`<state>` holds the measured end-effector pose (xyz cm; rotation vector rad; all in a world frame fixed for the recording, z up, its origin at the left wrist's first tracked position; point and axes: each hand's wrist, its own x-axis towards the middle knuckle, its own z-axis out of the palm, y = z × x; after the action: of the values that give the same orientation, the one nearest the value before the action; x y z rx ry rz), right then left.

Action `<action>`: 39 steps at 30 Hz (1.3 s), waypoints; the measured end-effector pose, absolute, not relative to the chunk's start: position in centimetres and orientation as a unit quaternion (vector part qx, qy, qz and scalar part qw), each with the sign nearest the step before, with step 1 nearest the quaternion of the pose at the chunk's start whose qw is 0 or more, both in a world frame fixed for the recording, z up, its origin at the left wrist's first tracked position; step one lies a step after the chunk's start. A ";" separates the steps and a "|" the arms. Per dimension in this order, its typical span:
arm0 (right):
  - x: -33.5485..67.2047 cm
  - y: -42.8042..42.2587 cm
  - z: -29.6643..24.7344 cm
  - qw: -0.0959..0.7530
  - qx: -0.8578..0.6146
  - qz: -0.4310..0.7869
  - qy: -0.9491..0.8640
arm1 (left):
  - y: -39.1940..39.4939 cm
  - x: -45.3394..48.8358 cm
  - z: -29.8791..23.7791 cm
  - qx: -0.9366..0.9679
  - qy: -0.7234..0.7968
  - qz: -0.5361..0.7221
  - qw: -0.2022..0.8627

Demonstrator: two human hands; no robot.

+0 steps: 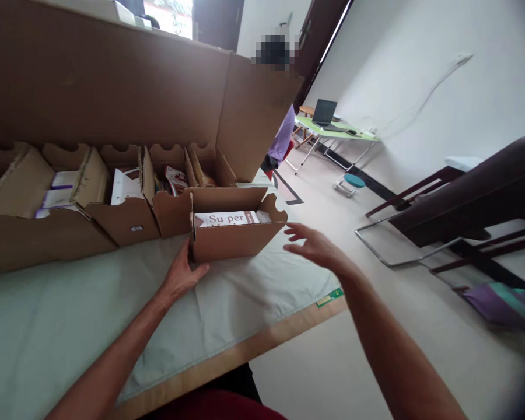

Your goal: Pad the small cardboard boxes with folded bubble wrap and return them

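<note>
A small open-topped cardboard box point(234, 242) stands upright on the cloth-covered table, angled in front of a row of similar boxes. Inside it lies a white packet printed "Su-per" point(224, 219), along with something clear and crinkled. My left hand point(184, 274) grips the box's left end, thumb stretched along the front bottom edge and the other fingers partly hidden against the side. Just off the box's right end, my right hand point(310, 245) is open with fingers spread, holding nothing.
Several cardboard boxes point(125, 224) holding packets line the table point(227, 303), backed by a tall cardboard panel point(114, 87). A seated person point(282, 137) is beyond it. Further right are a green folding table point(345, 125) with a laptop point(324, 114), a blue-topped stool point(353, 181) and a dark chair point(468, 192).
</note>
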<state>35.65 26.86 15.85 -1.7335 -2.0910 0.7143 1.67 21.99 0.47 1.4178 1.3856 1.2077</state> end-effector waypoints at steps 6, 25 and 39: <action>31.4 28.1 5.8 0.331 -0.510 0.391 -0.691 | 23.9 2.4 1.1 0.565 0.470 0.504 0.454; 25.4 19.3 13.2 0.469 -0.493 0.361 -0.638 | 13.6 0.4 10.6 0.543 0.478 0.590 0.358; 23.0 17.5 17.2 0.416 -0.469 0.369 -0.686 | 10.6 -2.3 13.5 0.515 0.536 0.606 0.284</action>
<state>23.02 17.52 17.20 -1.1787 -1.7218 0.9252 -2.28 10.61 13.50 1.3782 1.4344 1.6206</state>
